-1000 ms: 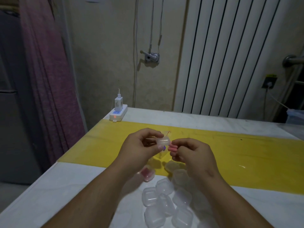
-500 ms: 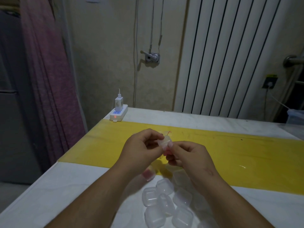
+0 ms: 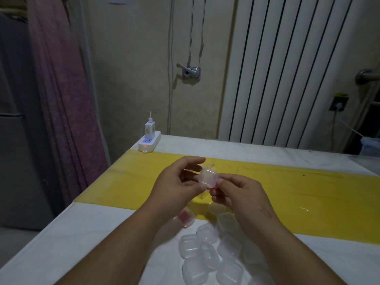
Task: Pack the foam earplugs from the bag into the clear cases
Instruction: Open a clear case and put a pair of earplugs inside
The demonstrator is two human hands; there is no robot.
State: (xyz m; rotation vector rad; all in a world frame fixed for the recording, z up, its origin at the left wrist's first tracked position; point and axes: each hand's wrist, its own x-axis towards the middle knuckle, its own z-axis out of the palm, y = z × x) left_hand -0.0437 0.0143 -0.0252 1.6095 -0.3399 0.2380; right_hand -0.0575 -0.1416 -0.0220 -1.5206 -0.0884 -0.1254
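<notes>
I hold a small clear case (image 3: 207, 177) in the air over the yellow strip, between both hands. My left hand (image 3: 176, 185) grips its left side with thumb and curled fingers. My right hand (image 3: 236, 194) pinches its right lower edge. A faint pink shows through the case's lower part. A clear bag (image 3: 202, 166) with a red mark lies behind the case, mostly hidden by my left hand. A closed case with pink earplugs inside (image 3: 186, 218) lies on the table under my left wrist. Several clear cases (image 3: 207, 251) are heaped between my forearms.
The white table (image 3: 61, 243) carries a yellow strip (image 3: 308, 194) across its middle. A white power strip with a charger (image 3: 149, 140) sits at the far left corner. A curtain (image 3: 61, 99) hangs left, and a ribbed radiator (image 3: 287, 68) stands behind the table.
The pink earplug seen in my right fingers a second ago is out of sight now. My right hand has moved in against the case, which I now hold with both hands.
</notes>
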